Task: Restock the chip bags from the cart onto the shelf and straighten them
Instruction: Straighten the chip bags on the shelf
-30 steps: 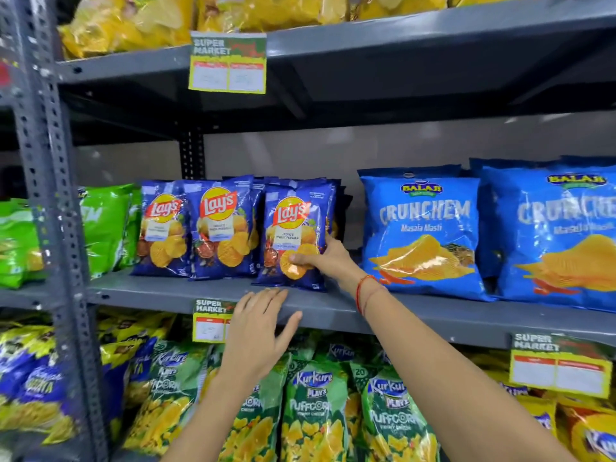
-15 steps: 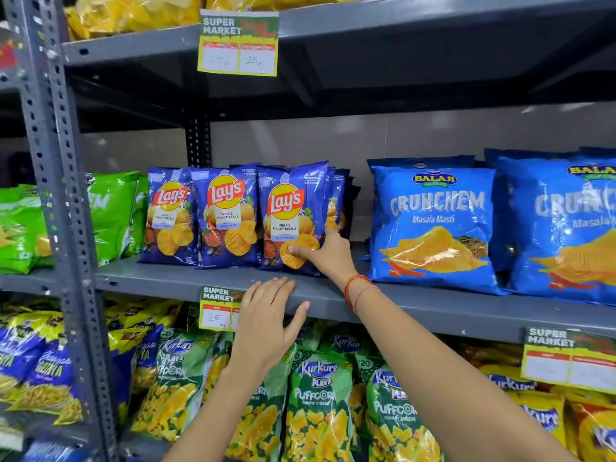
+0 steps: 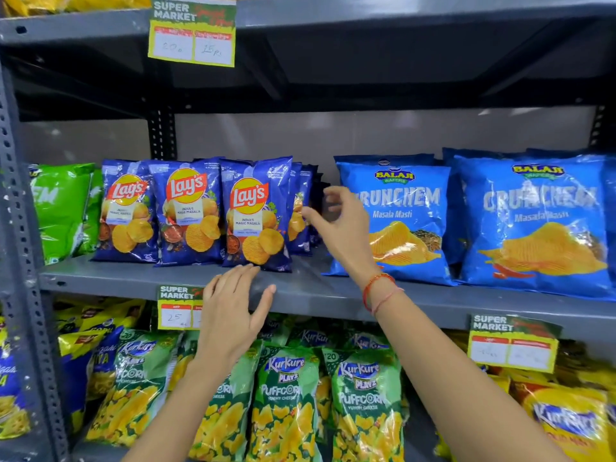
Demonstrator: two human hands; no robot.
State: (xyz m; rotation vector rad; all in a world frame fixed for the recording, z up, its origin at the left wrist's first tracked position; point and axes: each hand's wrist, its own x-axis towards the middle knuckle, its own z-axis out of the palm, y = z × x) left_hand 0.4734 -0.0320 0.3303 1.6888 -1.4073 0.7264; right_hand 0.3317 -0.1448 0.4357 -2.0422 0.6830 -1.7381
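Observation:
Three dark blue Lay's chip bags (image 3: 256, 216) stand upright in a row on the grey middle shelf (image 3: 310, 288), with more bags stacked behind the right one. My right hand (image 3: 340, 225) hovers just right of that stack, fingers apart and curled, thumb near the rear bags' edge, holding nothing. My left hand (image 3: 233, 311) is open with fingers spread, fingertips at the shelf's front lip below the rightmost Lay's bag. No cart is in view.
Two large light blue Balaji Crunchem bags (image 3: 403, 215) stand right of my right hand. Green bags (image 3: 63, 208) sit at the left. Kurkure Puffcorn bags (image 3: 286, 401) fill the shelf below. Price tags (image 3: 191, 31) hang from shelf edges. A perforated steel upright (image 3: 20, 261) borders the left.
My right hand has let go of the rightmost Lay's bag's lower corner and risen to the right side of the stack. The left hand stays at the shelf lip.

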